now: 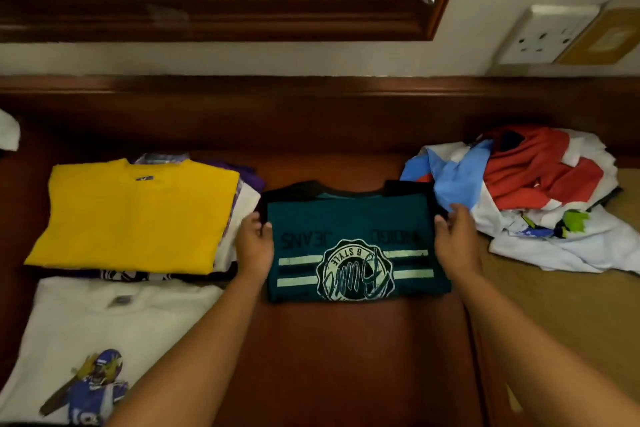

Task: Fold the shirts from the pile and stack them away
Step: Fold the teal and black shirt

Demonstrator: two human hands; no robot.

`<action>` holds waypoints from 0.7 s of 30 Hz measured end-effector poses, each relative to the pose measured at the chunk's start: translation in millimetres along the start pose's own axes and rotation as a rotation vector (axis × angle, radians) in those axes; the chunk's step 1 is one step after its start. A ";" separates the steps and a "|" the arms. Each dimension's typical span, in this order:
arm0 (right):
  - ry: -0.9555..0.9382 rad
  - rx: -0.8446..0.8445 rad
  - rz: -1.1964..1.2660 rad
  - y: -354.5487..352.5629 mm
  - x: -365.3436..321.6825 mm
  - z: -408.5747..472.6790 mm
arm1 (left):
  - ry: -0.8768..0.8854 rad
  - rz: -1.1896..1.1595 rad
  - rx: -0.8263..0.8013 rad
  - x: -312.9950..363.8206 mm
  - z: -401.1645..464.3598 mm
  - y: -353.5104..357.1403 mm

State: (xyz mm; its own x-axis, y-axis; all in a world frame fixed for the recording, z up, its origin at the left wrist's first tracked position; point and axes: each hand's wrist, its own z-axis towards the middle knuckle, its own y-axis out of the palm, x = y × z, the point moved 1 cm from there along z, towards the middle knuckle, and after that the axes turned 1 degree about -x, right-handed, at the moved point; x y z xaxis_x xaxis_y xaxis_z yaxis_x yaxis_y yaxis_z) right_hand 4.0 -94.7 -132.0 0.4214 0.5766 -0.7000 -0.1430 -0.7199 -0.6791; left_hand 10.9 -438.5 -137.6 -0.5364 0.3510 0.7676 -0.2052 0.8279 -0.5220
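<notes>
Head view, both hands (pixel 255 242) gripping teal shirt (pixel 353 243)

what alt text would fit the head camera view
Two hands, left hand and right hand, grip the sides of a folded teal shirt on a wooden table, between a stack topped by a yellow shirt and an unfolded pile.

Folded teal shirt (pixel 356 246) between yellow-topped stack (pixel 135 218) and unfolded pile (pixel 540 191)

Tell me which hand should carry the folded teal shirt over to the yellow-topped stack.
Left, probably. The left hand already grips the teal shirt on the edge facing the yellow shirt, whose stack lies right beside it. The right hand holds the far edge, next to the unfolded pile.
</notes>
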 end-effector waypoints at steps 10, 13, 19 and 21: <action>0.220 -0.144 0.091 15.2 32.2 -47.8 | -0.141 0.090 -0.030 -54.0 -44.3 14.6; 0.283 -0.192 0.076 19.4 29.2 -28.3 | -0.119 0.132 -0.033 -45.4 -33.1 13.5; 0.193 -0.143 0.089 11.4 23.8 -23.3 | 0.011 0.151 0.045 -32.1 -34.0 10.2; 0.125 -0.069 0.082 4.1 22.6 -33.1 | 0.052 0.157 0.067 -33.1 -36.4 8.1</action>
State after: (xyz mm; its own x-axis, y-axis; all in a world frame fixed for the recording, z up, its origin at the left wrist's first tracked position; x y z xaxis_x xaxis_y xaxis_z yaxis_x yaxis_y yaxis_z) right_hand 42.6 -97.4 -143.3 0.5195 0.4652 -0.7168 -0.1216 -0.7901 -0.6009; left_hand 56.8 -427.6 -153.7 -0.5238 0.4973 0.6917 -0.1769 0.7307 -0.6593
